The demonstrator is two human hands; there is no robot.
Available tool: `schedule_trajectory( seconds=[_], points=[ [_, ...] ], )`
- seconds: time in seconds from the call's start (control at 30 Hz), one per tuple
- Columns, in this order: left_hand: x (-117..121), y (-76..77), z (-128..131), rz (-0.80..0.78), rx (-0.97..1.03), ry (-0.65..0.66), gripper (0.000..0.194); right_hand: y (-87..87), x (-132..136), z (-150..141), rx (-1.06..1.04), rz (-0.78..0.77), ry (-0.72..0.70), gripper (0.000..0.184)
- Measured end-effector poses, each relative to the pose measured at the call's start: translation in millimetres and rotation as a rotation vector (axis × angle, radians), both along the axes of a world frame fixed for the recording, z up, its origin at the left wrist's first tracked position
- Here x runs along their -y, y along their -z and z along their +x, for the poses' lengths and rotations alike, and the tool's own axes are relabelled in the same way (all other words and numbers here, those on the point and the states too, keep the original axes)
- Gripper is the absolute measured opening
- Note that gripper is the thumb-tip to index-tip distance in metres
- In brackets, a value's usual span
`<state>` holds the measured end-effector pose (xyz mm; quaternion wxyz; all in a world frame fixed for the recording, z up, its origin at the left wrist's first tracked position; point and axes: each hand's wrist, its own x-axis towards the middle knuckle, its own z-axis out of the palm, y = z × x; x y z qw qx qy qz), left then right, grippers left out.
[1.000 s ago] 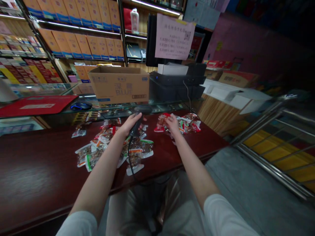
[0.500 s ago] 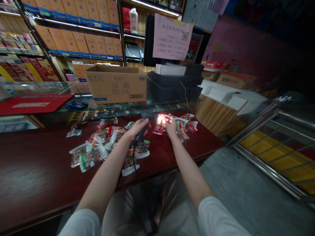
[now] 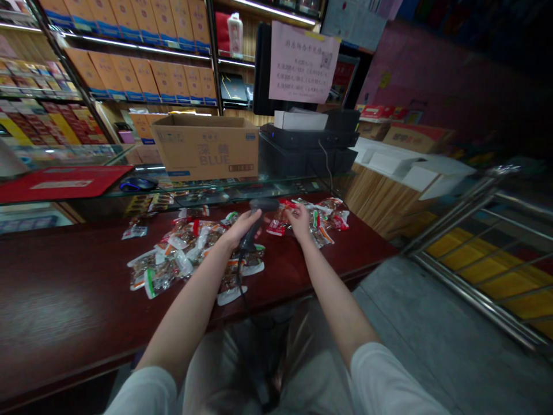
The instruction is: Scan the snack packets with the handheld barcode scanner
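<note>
My left hand (image 3: 245, 228) is wrapped round the grip of a black handheld barcode scanner (image 3: 264, 204), its head pointing right and its cord hanging over the table edge. Between the fingers of my right hand (image 3: 299, 221) is a small red snack packet (image 3: 276, 226), held just in front of the scanner head. Under and beside my left forearm spreads a pile of clear snack packets (image 3: 184, 245) with white, green and orange ends. A smaller group of similar packets (image 3: 322, 222) lies beside and behind my right hand.
The dark red table (image 3: 64, 282) runs across in front of me. Behind it stand a cardboard box (image 3: 207, 150), a computer mouse (image 3: 138, 184), a red mat (image 3: 64, 183) and a monitor (image 3: 262, 69) with a paper sign. A metal railing (image 3: 466, 288) is at the right.
The bright light on the red packet has gone out. Both hands keep nearly the same place, still holding the scanner and the packet. The view has shifted slightly.
</note>
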<state>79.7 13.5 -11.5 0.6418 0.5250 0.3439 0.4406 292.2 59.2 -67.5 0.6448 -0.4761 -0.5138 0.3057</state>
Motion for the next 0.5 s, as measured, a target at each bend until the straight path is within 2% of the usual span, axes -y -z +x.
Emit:
schedule_trajectory(
  seconds=[0.27,0.5],
  points=[
    [2,1.7,7,0.003,-0.033,0.048,0.052,0.5,0,-3,0.064,-0.075,0.082,0.041],
    [9,-10.9,0,-0.034,-0.044,-0.023,0.05,-1.5,2,7,0.137,0.02,0.104,0.039]
  ],
)
